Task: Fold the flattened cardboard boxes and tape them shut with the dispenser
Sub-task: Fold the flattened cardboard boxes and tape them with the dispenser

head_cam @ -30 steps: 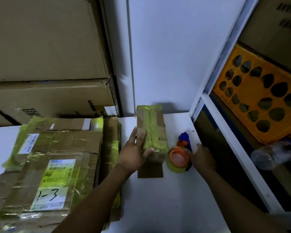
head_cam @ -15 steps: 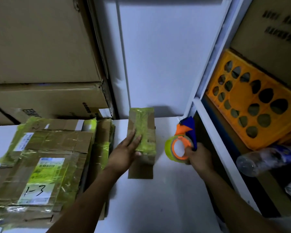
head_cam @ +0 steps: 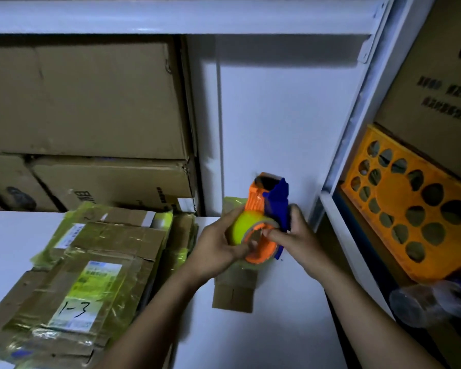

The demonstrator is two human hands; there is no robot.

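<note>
At centre frame the left hand cups the yellow roll of the tape dispenser; the right hand grips its blue side, above a small cardboard box. Flattened boxes lie lower left.

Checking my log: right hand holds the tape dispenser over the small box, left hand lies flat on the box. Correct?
No. Head view: the left hand also grips the tape dispenser, off the small box; the right hand holds it.

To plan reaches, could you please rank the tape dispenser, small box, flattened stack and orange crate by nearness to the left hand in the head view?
1. tape dispenser, held in the left hand
2. small box, directly beneath
3. flattened stack, to the left
4. orange crate, far right shelf
</note>
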